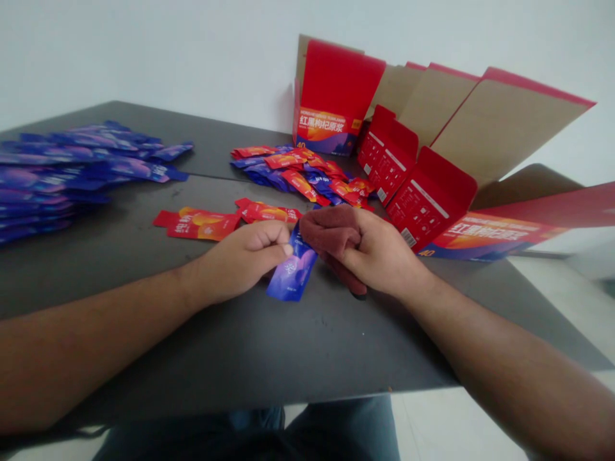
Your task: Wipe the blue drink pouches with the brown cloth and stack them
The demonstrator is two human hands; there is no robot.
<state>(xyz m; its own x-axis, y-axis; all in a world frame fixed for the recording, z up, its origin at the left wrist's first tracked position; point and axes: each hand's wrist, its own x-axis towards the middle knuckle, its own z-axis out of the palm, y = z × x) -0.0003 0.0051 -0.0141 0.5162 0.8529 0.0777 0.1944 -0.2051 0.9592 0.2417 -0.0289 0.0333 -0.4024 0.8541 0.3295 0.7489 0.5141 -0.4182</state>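
Note:
Between thumb and fingers, my left hand pinches the edge of a blue-purple sachet above the table. My right hand is closed around a folded brown cloth, which covers the upper part of that sachet. Whether the right fingers also grip the sachet under the cloth is hidden. Just beyond my left hand lie a red-orange sachet and another red sachet, flat on the table. Farther back is a mixed heap of red and blue sachets.
A large stack of blue sachets lies on the left of the dark grey table. Several red cartons with raised flaps stand at the right, among them a back carton and a near carton. A white wall rises behind.

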